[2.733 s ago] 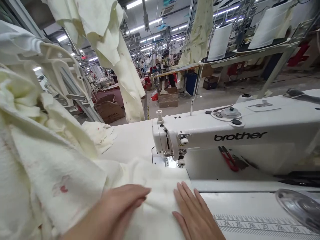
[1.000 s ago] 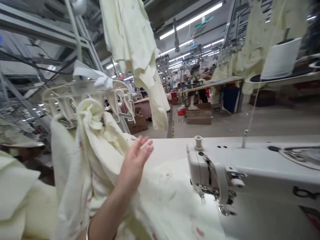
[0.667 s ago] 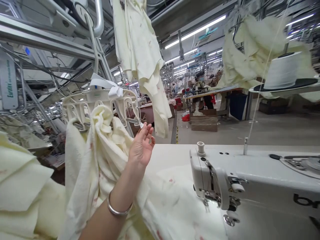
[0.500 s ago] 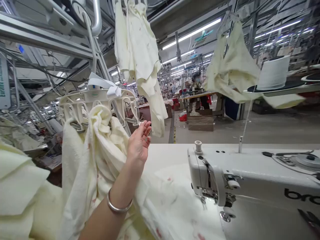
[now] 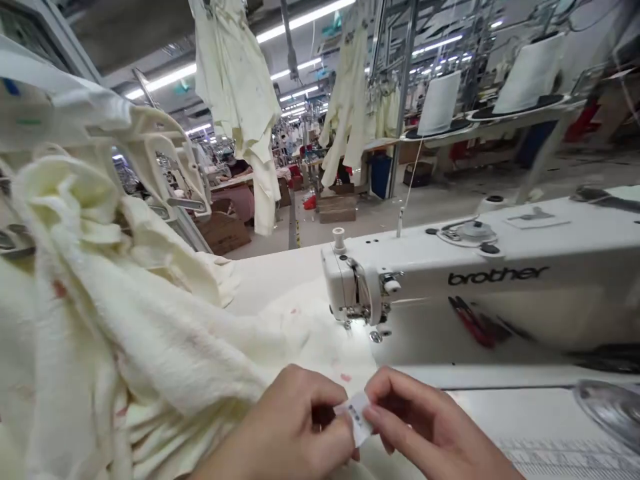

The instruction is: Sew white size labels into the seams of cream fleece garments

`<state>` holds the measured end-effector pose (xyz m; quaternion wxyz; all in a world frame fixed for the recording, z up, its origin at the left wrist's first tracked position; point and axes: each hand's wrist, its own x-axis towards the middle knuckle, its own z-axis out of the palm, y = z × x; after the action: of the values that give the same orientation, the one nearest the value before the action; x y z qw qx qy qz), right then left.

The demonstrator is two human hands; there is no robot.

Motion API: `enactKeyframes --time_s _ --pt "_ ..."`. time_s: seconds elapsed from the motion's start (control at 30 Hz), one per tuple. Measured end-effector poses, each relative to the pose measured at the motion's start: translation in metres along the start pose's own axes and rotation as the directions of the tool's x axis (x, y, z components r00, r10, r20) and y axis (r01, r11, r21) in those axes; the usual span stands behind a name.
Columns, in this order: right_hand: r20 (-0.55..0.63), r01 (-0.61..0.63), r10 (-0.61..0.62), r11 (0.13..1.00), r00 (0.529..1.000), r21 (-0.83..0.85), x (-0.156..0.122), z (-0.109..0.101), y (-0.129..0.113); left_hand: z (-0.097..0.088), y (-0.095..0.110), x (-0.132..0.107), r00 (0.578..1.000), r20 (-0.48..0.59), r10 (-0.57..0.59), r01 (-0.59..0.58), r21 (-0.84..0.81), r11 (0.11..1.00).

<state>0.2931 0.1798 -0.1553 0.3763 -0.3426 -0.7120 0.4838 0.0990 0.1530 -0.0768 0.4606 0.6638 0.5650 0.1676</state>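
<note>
Between my two hands is a small white label (image 5: 356,419) with dark print. My left hand (image 5: 300,423) pinches its left side, and the fingertips of my right hand (image 5: 417,420) close on its right edge. Both hands are just in front of the sewing machine (image 5: 400,273), low in the view. Pale cream fabric with pinkish marks (image 5: 165,347) lies under and beyond my left hand and runs up to the needle area. The fabric's upper part hangs from a cream clip hanger (image 5: 155,143) at the left.
White thread cones (image 5: 440,103) stand on a raised rack behind the machine. Red-handled snippers (image 5: 473,322) lie on the machine bed. Cream garment pieces (image 5: 240,100) hang over the far side. A ruler-marked strip (image 5: 570,460) runs along the front right edge.
My raised left hand has come down from beside the hanger to the front of the machine. My right hand has come into view, and both now hold the label. The view has swung right.
</note>
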Motion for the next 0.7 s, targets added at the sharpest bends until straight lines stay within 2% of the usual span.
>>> enactKeyframes --time_s 0.03,0.1,0.17,0.23,0.3,0.37,0.57,0.7 --pt "0.024 -0.061 0.059 0.994 0.998 0.09 0.004 0.006 -0.008 0.002 -0.004 -0.002 1.0 -0.007 0.0 0.0 0.033 0.999" --pt "-0.004 -0.133 0.137 0.967 0.991 0.219 0.008 0.018 -0.02 0.003 -0.01 -0.002 0.999 -0.054 0.003 -0.002 0.011 1.0" --pt "-0.056 -0.184 0.21 0.935 0.976 0.302 0.008 0.026 -0.026 0.004 -0.017 -0.001 0.99 -0.141 -0.02 0.001 -0.132 0.991" --pt "-0.074 -0.221 0.262 0.911 0.962 0.349 0.007 0.03 -0.028 0.006 -0.022 0.0 0.977 -0.199 -0.074 0.003 -0.333 0.943" --pt "-0.066 -0.259 0.301 0.897 0.951 0.357 0.006 0.031 -0.029 0.01 -0.026 0.001 0.972 -0.203 -0.12 0.007 -0.485 0.875" --pt "-0.065 -0.286 0.327 0.892 0.943 0.35 0.006 0.031 -0.029 0.013 -0.028 0.002 0.969 -0.2 -0.148 0.013 -0.555 0.832" --pt "-0.086 -0.289 0.338 0.89 0.937 0.352 0.008 0.031 -0.028 0.023 -0.035 0.009 0.964 -0.193 -0.181 0.023 -0.622 0.783" --pt "-0.073 -0.282 0.318 0.91 0.945 0.303 0.005 0.026 -0.022 0.021 -0.033 0.01 0.964 -0.179 -0.197 0.068 -0.549 0.833"
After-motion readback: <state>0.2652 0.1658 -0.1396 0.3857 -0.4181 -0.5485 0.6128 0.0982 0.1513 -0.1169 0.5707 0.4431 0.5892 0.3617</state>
